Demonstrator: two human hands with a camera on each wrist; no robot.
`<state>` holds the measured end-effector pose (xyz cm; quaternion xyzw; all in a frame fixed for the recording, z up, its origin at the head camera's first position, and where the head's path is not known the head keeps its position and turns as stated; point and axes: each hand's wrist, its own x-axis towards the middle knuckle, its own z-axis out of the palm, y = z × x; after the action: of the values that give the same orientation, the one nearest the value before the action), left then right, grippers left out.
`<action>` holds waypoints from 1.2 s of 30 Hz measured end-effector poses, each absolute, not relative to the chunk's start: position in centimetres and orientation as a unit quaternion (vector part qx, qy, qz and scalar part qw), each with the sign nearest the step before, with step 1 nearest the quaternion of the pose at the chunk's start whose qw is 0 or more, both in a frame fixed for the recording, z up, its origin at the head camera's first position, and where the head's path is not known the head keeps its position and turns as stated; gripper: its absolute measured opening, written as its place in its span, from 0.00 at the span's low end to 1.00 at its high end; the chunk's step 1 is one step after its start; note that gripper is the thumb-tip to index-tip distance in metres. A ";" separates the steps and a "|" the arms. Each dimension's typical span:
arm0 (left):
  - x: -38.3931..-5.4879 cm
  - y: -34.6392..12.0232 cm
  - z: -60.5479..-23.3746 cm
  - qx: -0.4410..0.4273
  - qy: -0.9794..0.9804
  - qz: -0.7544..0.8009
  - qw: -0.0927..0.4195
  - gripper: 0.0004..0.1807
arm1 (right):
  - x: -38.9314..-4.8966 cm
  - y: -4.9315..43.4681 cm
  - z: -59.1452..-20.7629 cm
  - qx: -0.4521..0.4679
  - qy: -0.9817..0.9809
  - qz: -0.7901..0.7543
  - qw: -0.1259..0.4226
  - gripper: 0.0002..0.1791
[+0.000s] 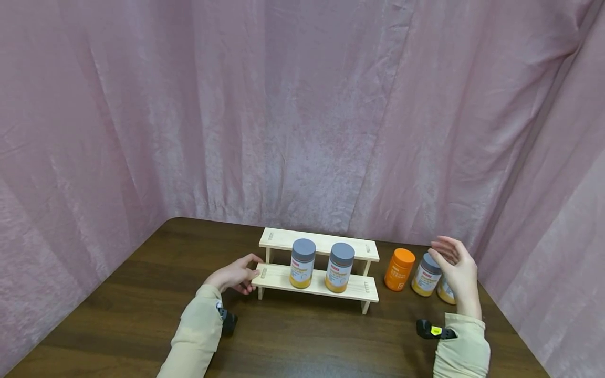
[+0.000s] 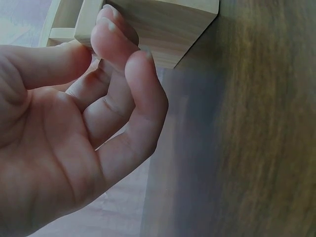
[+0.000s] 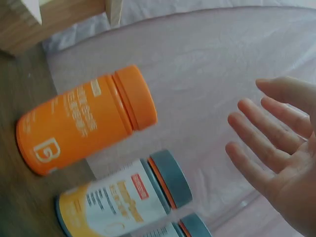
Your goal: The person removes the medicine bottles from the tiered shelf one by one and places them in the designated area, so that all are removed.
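Note:
A two-tier wooden shelf (image 1: 316, 286) stands on the table, and my left hand (image 1: 238, 274) pinches the left end of its lower board. The left wrist view shows the thumb and fingers of the left hand (image 2: 84, 118) about the board's corner (image 2: 89, 22). Two grey-lidded jars (image 1: 302, 265) (image 1: 339, 269) stand upright on the lower tier. Over at the right, my right hand (image 1: 459, 273) is raised near the jars with fingers loosely bent, holding nothing. Below it are an orange bottle (image 1: 399, 270), a grey-lidded jar (image 1: 425, 275) and another such jar (image 1: 446, 292), partly hidden by the hand.
The brown wooden table (image 1: 302, 341) runs back to a pink curtain (image 1: 293, 115) that hangs behind and on both sides. The shelf's upper board (image 1: 316, 241) sits higher, behind the two jars. In the right wrist view the orange bottle (image 3: 84, 121) stands closest to the shelf.

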<state>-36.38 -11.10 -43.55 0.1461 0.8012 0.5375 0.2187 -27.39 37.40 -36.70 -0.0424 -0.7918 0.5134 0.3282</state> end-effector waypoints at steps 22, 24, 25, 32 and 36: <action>-36.3 -11.2 -43.4 0.142 0.804 0.534 0.220 0.19 | -28.3 33.7 -35.5 0.157 -0.742 0.623 0.189 0.19; -36.3 -11.2 -43.4 0.141 0.803 0.535 0.220 0.19 | -28.4 33.3 -35.6 0.166 -0.754 0.613 0.170 0.19; -36.3 -11.2 -43.4 0.141 0.803 0.536 0.220 0.19 | -28.5 33.1 -35.6 0.172 -0.758 0.608 0.160 0.20; -36.3 -11.2 -43.5 0.141 0.804 0.535 0.219 0.19 | -29.3 31.5 -36.1 0.189 -0.796 0.563 0.118 0.23; -36.3 -11.1 -43.4 0.140 0.805 0.535 0.217 0.19 | -29.8 30.5 -36.5 0.207 -0.800 0.554 0.101 0.24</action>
<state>-36.26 -11.11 -43.42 0.1404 0.8047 0.5347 0.2166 -29.83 30.47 -36.47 0.2072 -0.7997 0.5543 0.1014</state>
